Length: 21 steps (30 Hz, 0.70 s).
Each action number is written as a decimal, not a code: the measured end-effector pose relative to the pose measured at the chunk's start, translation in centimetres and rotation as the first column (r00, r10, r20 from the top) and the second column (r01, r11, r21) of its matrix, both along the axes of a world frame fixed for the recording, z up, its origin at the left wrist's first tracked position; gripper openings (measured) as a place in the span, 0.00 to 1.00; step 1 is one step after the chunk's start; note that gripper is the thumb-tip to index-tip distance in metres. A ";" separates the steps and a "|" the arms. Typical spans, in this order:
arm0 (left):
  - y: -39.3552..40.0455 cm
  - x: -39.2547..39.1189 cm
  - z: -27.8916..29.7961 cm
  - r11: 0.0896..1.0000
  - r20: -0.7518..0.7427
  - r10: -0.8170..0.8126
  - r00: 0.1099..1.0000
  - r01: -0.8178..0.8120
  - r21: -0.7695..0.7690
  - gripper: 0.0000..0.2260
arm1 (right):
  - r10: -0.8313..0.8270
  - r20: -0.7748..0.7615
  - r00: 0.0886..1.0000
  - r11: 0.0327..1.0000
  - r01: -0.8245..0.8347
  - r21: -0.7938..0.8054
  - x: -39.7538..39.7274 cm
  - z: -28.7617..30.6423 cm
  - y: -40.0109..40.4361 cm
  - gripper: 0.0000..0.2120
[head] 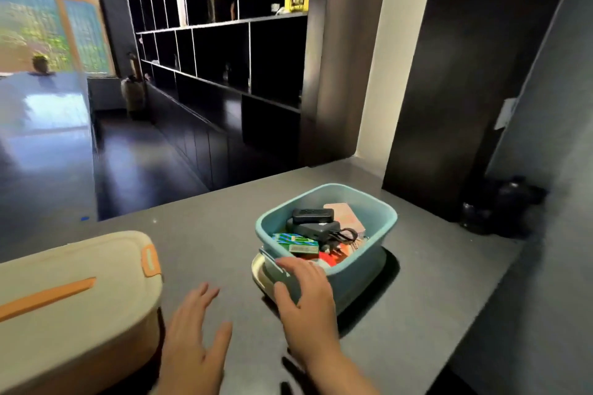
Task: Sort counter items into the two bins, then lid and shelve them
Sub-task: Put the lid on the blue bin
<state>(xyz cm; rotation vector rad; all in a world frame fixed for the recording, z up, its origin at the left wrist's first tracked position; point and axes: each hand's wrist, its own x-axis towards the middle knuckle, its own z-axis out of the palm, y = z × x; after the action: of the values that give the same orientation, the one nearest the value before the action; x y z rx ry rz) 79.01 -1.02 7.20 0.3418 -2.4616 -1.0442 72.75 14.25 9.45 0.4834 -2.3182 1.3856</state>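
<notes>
Where the grey counter (433,298) gives onto a dark room with open shelving (224,51) and a bright window (48,26), the head view shows the open-topped teal bin (359,272), filled with small items, standing on a cream lid (257,269). The right grip (305,292) clasps its near-left corner, fingers over the rim, thumb on the wall. The left grip (192,333), spread wide and holding nothing, hovers between it and the lidded cream bin (73,292).

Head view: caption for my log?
Right hand grips the near corner of the filled, unlidded blue bin; left hand open over the counter beside the lidded cream bin.
</notes>
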 end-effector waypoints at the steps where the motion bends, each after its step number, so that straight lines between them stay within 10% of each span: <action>1: 1.7 -1.5 0.2 0.997 -0.029 -0.010 1.000 0.012 0.072 0.18 | -0.048 -0.036 0.998 0.997 0.045 -0.062 -1.1 0.0 2.1 0.15; 5: 9.1 -7.5 1.3 0.981 -0.153 -0.005 0.988 0.035 0.189 0.22 | -0.292 -0.015 0.956 0.930 0.280 -0.238 -6.3 -1.6 11.2 0.20; 12: 17.5 -13.2 1.2 0.911 -0.128 -0.095 0.987 0.034 -0.411 0.12 | -0.204 0.325 0.924 0.932 0.284 -0.223 -14.1 -3.6 18.1 0.15; 21: 16.3 -13.8 -0.1 0.806 -0.206 0.019 0.978 -0.137 -0.576 0.12 | -0.226 0.492 0.841 0.965 0.264 -0.007 -18.5 -6.8 19.7 0.22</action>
<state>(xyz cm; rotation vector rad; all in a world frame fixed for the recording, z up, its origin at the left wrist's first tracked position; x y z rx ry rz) 65.19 15.24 7.12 0.1282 -2.4179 -0.2196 54.21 33.97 2.67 -0.2197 -2.5790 1.5941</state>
